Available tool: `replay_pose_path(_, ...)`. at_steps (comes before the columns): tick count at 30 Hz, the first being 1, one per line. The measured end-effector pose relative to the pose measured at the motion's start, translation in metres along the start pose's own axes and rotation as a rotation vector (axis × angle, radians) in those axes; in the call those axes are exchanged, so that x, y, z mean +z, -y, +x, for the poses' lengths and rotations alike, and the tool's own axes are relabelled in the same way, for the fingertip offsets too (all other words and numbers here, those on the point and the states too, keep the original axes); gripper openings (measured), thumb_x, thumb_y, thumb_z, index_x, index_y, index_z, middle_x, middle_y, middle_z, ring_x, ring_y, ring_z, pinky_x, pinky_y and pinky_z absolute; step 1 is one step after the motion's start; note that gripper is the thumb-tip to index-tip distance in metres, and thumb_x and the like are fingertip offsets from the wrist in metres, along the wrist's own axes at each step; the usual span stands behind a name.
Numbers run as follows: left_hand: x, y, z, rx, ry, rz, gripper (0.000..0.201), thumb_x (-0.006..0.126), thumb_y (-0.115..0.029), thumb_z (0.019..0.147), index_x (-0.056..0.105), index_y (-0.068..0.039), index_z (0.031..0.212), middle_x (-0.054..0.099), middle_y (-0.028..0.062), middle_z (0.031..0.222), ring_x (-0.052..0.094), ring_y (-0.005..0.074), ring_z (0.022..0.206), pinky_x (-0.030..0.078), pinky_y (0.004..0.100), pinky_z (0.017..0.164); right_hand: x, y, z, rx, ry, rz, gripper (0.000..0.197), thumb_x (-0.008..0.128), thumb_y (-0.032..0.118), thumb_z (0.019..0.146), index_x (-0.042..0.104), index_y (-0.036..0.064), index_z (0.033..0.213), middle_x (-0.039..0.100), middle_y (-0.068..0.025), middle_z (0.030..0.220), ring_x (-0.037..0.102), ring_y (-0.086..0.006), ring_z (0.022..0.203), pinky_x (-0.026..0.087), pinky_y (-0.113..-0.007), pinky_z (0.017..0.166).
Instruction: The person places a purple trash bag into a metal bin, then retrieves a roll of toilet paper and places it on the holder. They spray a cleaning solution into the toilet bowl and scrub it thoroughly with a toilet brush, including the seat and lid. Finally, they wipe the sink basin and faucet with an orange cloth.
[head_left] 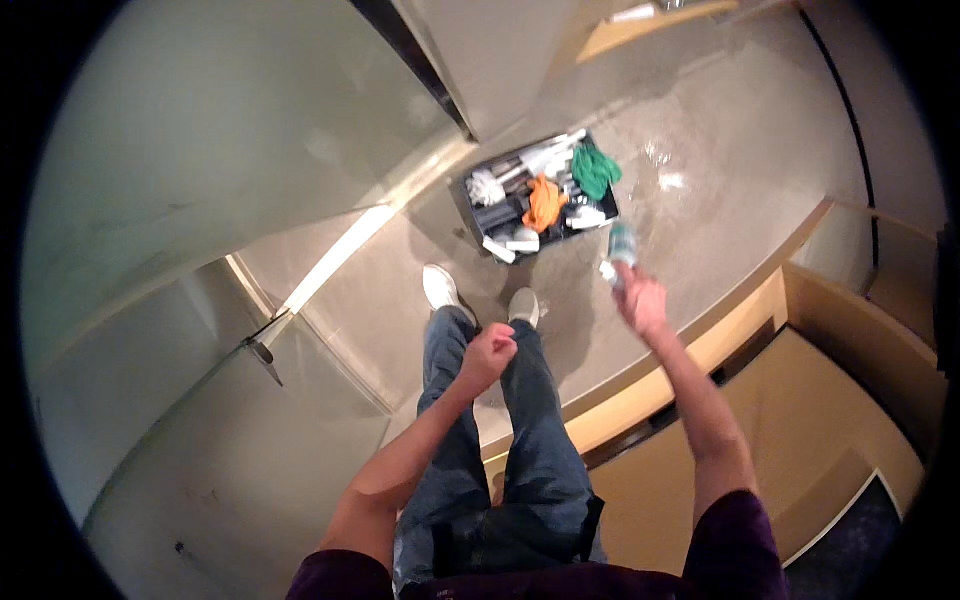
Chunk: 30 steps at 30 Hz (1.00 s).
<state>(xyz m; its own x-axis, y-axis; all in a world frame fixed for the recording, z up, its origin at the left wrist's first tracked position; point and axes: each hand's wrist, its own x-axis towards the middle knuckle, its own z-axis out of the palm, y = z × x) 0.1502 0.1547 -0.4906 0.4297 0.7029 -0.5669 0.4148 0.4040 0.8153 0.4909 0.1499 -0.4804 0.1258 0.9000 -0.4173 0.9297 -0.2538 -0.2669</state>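
My right hand (642, 302) reaches out ahead on the right, its fingers closed round the near end of a clear spray bottle (623, 243) with a teal-green part and a white head. The bottle is slightly blurred and tilts away from me, just off the near right corner of a black caddy (468, 212). Over my legs, my left hand (490, 352) is curled into a fist, with nothing showing in it. In the caddy on the floor lie an orange cloth (545, 204), a green cloth (597, 172), a white cloth (486, 188) and several white bottles.
Wet, shiny grey floor (690, 215) surrounds the caddy. A glass panel with a metal handle (263, 352) stands on the left. A wooden ledge (740, 318) curves along the right. My white shoes (440, 287) are just short of the caddy. A wooden shelf (655, 28) is at the far side.
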Motion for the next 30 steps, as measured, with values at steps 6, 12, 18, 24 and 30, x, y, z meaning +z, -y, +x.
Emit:
replay_pose_path(6,-0.008,-0.151,-0.046,0.351,-0.064,0.461,0.09,0.08,-0.01,0.068,0.035,-0.002,0.145,0.043,0.0237,0.142,0.041,0.0403,0.133,0.033,0.0464,0.112,-0.162,0.168,-0.095,-0.122,0.022,0.554,0.037,0.072,0.018,0.075,0.067,0.0028,0.109,0.065,-0.0141,0.074,0.064,-0.0251,0.061,0.052,-0.035,0.061)
replay_pose_path(12,-0.086,-0.181,-0.121,0.314,-0.349,0.136,0.064,0.08,-0.014,0.065,0.052,-0.005,0.121,0.065,0.0196,0.105,0.066,0.0356,0.101,0.052,0.0415,0.086,-0.215,0.271,-0.097,-0.35,0.229,0.887,0.037,0.084,0.004,0.072,0.068,0.0016,0.106,0.059,-0.0004,0.087,0.05,-0.007,0.07,0.042,-0.023,0.062)
replay_pose_path(18,-0.148,-0.187,-0.186,0.204,-0.516,-0.147,0.064,0.076,-0.009,0.062,0.052,-0.005,0.121,0.065,0.021,0.104,0.065,0.0378,0.102,0.051,0.0433,0.087,-0.224,0.401,-0.088,-0.7,0.1,0.724,0.025,0.078,0.008,0.078,0.068,0.0007,0.099,0.049,-0.0033,0.08,0.047,-0.0148,0.07,0.041,-0.029,0.063)
replay_pose_path(24,-0.218,-0.194,-0.205,0.049,-0.887,-0.184,0.061,0.074,-0.007,0.065,0.051,-0.004,0.121,0.065,0.0251,0.104,0.063,0.0435,0.103,0.05,0.0476,0.086,-0.19,0.503,-0.062,-0.793,-0.1,0.659,0.031,0.076,0.011,0.081,0.061,-0.0006,0.106,0.052,-0.0056,0.091,0.052,-0.0187,0.081,0.045,-0.031,0.074)
replay_pose_path(30,-0.336,-0.195,-0.226,0.128,-0.733,-0.271,0.078,0.075,-0.009,0.067,0.036,-0.001,0.135,0.057,0.0258,0.121,0.057,0.043,0.116,0.046,0.0473,0.096,-0.182,0.648,-0.026,-0.504,0.164,1.063,0.036,0.075,0.012,0.086,0.058,0.0004,0.116,0.065,-0.0057,0.101,0.062,-0.011,0.086,0.052,-0.027,0.075)
